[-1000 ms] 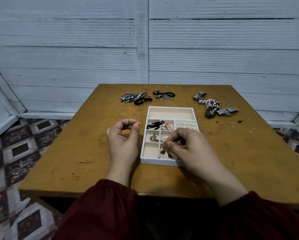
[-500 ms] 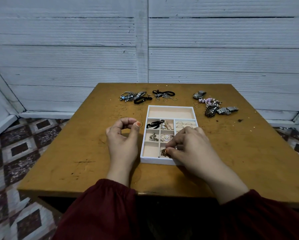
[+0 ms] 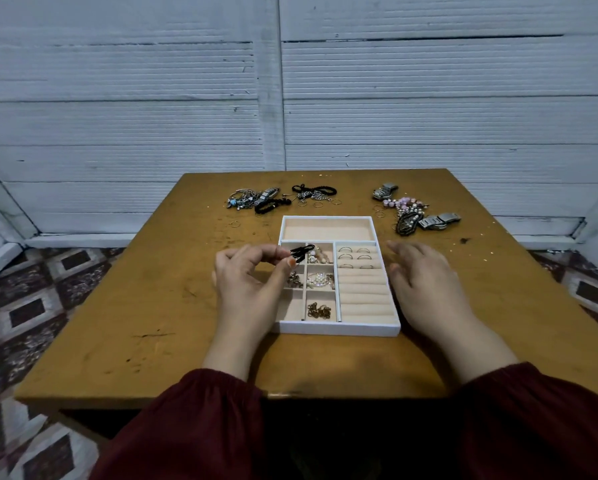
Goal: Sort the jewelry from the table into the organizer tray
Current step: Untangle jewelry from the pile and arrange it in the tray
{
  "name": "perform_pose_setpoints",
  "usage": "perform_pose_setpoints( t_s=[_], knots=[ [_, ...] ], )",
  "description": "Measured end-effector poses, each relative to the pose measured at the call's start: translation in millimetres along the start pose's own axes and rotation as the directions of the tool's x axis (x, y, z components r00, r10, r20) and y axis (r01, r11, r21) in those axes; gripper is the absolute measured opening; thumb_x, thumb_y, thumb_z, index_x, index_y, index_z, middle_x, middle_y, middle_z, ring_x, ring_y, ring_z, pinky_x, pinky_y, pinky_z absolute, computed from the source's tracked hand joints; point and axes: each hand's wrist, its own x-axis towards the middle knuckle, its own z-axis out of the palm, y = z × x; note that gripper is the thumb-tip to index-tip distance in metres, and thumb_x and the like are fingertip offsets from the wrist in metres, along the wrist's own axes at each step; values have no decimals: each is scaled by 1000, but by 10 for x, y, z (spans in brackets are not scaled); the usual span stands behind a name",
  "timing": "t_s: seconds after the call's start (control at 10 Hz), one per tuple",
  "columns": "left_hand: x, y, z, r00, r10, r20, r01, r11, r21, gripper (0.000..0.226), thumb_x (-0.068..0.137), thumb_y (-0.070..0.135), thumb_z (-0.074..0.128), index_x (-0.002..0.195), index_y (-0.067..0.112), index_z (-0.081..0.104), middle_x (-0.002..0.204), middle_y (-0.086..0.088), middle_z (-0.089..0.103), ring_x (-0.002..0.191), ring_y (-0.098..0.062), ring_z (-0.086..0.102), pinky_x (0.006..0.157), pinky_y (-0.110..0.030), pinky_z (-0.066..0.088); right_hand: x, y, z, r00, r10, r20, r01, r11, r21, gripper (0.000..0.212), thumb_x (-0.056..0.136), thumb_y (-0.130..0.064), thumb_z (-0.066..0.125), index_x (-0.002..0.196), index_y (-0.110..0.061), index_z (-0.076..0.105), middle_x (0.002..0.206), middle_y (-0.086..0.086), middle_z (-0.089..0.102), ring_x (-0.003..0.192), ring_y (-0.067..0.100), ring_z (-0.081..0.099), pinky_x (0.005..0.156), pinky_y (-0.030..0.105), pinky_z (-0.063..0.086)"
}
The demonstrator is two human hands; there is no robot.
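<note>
two hands by tray (image 3: 339,330): left fingers (image 3: 269,253) pinched over black tie (image 3: 305,250), hold unclear; right fingers (image 3: 405,249) slack

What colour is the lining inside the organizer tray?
Pale peach, inside the white-walled organizer tray; head view.

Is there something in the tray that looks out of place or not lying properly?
Yes. The black band in the organizer tray lies across the divider between two far small compartments, not inside one. The fingers of the left hand are right beside it; contact is unclear.
</note>
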Motion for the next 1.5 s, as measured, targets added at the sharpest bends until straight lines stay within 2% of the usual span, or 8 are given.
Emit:
perform_pose_setpoints(
  t_s=[0.1,0.2,0.3,0.4,0.5,0.6,0.9,1.5],
  knots=[
    [20,76,6,996,21,83,-25,998,57,21,76,29,75,77,45,62,81,32,58,102,-14,41,95,-51,38,50,111,62,996,31,83,-25,997,-72,51,100,-26,35,149,-22,26,155,2,29,145,21,18,116,40,15],
    [32,209,53,988,48,150,-63,993,98,25,76,26,75,75,46,60,88,50,48,99,-9,41,94,-49,39,86,184,119,984,61,167,-36,988,-147,53,102,-31,27,152,-25,13,160,0,12,148,21,2,118,42,4],
    [60,279,144,975,82,208,-114,983,145,23,77,28,74,73,45,58,88,58,39,95,22,30,89,-40,33,109,197,154,967,76,241,-21,974,-225,54,102,-37,19,153,-27,2,161,1,1,148,22,-5,118,44,0],
    [112,300,246,963,127,238,-180,959,217,15,77,34,74,74,42,62,78,36,56,92,15,34,79,-29,18,113,198,165,962,75,264,-4,966,-257,54,102,-39,16,153,-27,2,161,2,-2,148,23,-7,118,45,-3],
    [166,347,340,950,143,278,-228,925,302,9,79,36,73,80,39,64,76,28,53,91,-1,35,72,-27,14,117,204,166,962,73,265,-1,965,-263,53,102,-39,16,153,-27,5,161,2,-3,148,23,-7,118,45,-4],
    [214,376,433,923,206,325,-326,867,377,6,80,36,72,83,35,67,79,22,58,95,-7,39,74,-28,15,133,206,173,962,77,262,-4,963,-268,54,101,-40,16,153,-28,5,161,1,-3,148,23,-7,117,45,-4],
    [244,331,567,865,244,439,-460,737,496,9,80,44,68,83,36,68,81,19,61,95,-11,36,75,-30,16,140,194,166,959,86,271,-12,964,-265,54,101,-41,17,153,-29,5,161,1,-4,148,23,-8,118,46,-3],
    [187,357,528,841,227,491,-496,685,534,12,85,36,63,94,36,71,94,18,65,99,-14,35,74,-30,14,140,183,168,958,98,270,-24,964,-264,54,101,-40,17,152,-29,5,161,0,-4,148,23,-8,117,46,-5]
  ],
)
